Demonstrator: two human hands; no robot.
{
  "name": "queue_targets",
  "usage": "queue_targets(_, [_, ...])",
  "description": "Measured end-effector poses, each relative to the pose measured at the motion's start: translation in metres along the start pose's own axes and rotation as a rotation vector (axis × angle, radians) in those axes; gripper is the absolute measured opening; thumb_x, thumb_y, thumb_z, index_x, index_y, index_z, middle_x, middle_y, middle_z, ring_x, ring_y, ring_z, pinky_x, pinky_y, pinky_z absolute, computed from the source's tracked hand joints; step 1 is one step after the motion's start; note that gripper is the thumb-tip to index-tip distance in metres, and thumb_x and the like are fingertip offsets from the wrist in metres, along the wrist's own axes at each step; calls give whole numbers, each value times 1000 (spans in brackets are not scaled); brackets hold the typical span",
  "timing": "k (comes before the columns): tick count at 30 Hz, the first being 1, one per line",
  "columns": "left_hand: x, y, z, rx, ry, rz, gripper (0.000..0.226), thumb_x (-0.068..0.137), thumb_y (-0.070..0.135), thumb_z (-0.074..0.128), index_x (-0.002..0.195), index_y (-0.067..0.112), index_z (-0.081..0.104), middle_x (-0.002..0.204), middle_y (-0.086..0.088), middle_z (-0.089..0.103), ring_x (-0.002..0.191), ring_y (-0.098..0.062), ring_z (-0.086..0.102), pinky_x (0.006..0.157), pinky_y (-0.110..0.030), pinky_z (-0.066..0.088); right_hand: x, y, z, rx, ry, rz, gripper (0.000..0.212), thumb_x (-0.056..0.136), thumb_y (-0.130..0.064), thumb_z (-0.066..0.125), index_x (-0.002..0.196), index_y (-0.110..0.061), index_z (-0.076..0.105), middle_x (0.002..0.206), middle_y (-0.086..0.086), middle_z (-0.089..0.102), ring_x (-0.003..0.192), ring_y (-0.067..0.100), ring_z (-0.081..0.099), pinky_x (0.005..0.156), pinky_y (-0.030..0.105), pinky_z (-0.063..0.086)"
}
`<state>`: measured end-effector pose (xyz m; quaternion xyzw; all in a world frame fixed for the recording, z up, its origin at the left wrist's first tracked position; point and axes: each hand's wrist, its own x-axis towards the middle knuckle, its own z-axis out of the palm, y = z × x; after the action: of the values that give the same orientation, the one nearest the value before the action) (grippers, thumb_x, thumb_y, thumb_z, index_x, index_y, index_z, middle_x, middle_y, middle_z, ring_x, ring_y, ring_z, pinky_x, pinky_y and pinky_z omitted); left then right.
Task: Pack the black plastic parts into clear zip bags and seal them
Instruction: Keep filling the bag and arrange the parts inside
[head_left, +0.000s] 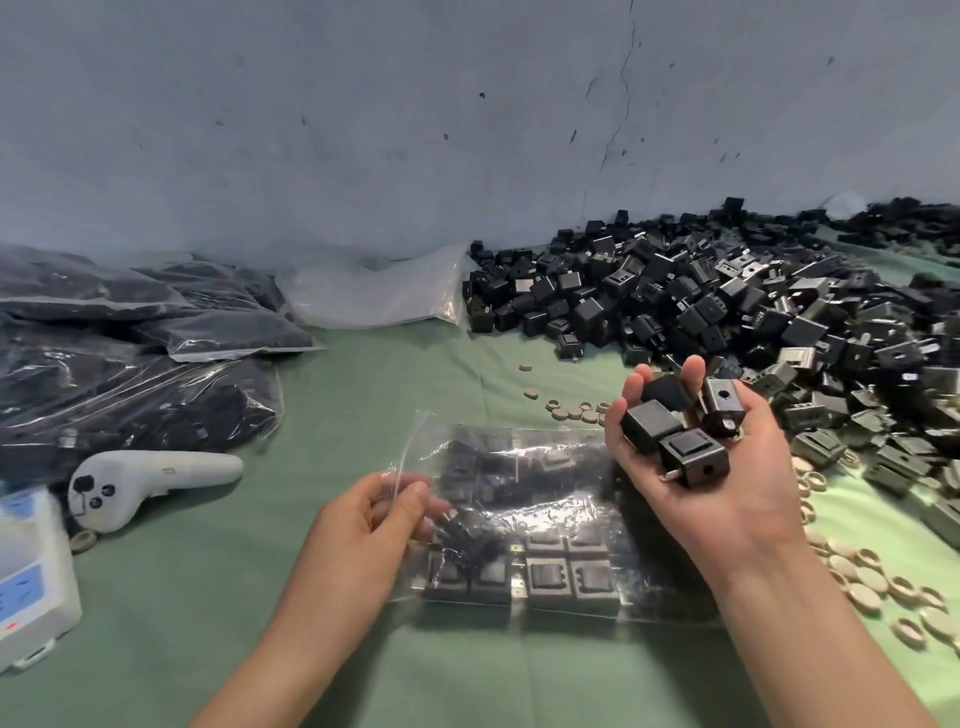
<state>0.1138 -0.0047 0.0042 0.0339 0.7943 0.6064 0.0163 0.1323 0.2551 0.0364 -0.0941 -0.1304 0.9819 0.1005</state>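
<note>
While the left hand pinches the open lip of a clear zip bag between thumb and fingers, the right hand is cupped palm up over the bag's far right edge. It holds a small handful of black plastic parts, about four blocks, with the fingers curled loosely round them. The bag lies flat on the green-covered table, right in front of the person. It is already partly filled. A neat row of parts sits along its near edge, and more lie loosely inside towards the mouth at the left.

I judge this bag to be in mid-fill. The handful has yet to go in, there looks to be room for more, and the zip is not closed.

The job as a whole looks well begun but far from over. A stack of filled bags, dark with parts, lies at the left of the table, though I cannot tell whether their zips are pressed shut. A large heap of loose parts spreads against the wall at the right, well beyond what one bag will take. A bundle of empty clear bags lies at the back, between the filled stack and the heap. Beige rings and discs lie scattered on the table near the right forearm and play no visible part in the packing.
</note>
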Motion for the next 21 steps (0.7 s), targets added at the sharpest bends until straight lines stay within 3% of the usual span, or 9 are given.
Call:
queue_targets(3, [-2, 3, 1, -113, 1, -36, 12, 99, 19, 56, 98, 15, 67, 91, 0, 77, 78, -12, 73, 62, -19, 56, -3, 4, 1, -21, -2, 2, 23, 95, -36, 53, 98, -23, 71, 116, 9, 67, 95, 24, 68, 81, 44, 55])
queue_targets(7, [0, 17, -1, -333, -160, -225, 13, 103, 20, 49, 105, 8, 54, 94, -16, 76, 87, -31, 75, 72, -38, 62, -8, 12, 2, -30, -19, 13, 21, 86, -34, 60, 99, -22, 72, 115, 9, 67, 95, 24, 68, 80, 44, 56])
queue_targets(10, [5, 30, -3, -535, -261, -396, 6, 105, 14, 45, 106, 9, 46, 96, -27, 73, 88, -36, 74, 62, -36, 63, -11, 17, 2, -30, -13, 14, 23, 93, -38, 57, 101, -22, 72, 116, 10, 67, 96, 25, 67, 79, 44, 56])
queue_targets(13, [9, 35, -8, -570, -269, -417, 8, 102, 11, 48, 109, 5, 47, 98, -29, 72, 87, -38, 74, 57, -33, 61, -16, 21, 0, -22, -12, 21, 24, 92, -38, 58, 103, -22, 72, 119, 10, 67, 98, 26, 67, 79, 45, 55])
queue_targets(15, [11, 32, -14, -459, -116, -300, 16, 101, 13, 51, 115, 5, 49, 101, -22, 73, 84, -35, 74, 65, -36, 62, -20, 26, 1, -10, -17, 24, 24, 89, -37, 60, 103, -21, 73, 120, 11, 67, 98, 28, 68, 79, 46, 56])
queue_targets(17, [7, 28, -22, -118, 159, -54, 19, 100, 23, 53, 119, 23, 50, 106, -4, 69, 84, -17, 71, 77, -36, 59, -25, 34, 3, 10, -19, 37, 24, 85, -35, 62, 100, -20, 74, 120, 12, 68, 97, 29, 68, 79, 47, 56])
queue_targets(18, [3, 32, -24, 63, 271, 106, 18, 98, 31, 54, 116, 33, 50, 104, 7, 66, 83, -7, 66, 76, -30, 56, -27, 39, 4, 23, -18, 47, 24, 84, -34, 62, 99, -20, 74, 120, 12, 68, 96, 30, 68, 80, 48, 56])
queue_targets(19, [-5, 38, -23, 174, 316, 263, 15, 96, 39, 54, 111, 40, 52, 99, 14, 64, 81, -2, 63, 69, -18, 51, -29, 45, 6, 33, -15, 59, 23, 86, -34, 61, 98, -20, 74, 119, 12, 68, 95, 31, 69, 81, 49, 56])
queue_targets(21, [-21, 52, -7, 226, 160, 439, 16, 93, 55, 52, 106, 45, 55, 96, 24, 61, 78, 3, 61, 61, -8, 45, -32, 59, 10, 41, -5, 82, 24, 92, -36, 57, 95, -21, 74, 116, 12, 68, 94, 31, 69, 85, 49, 56])
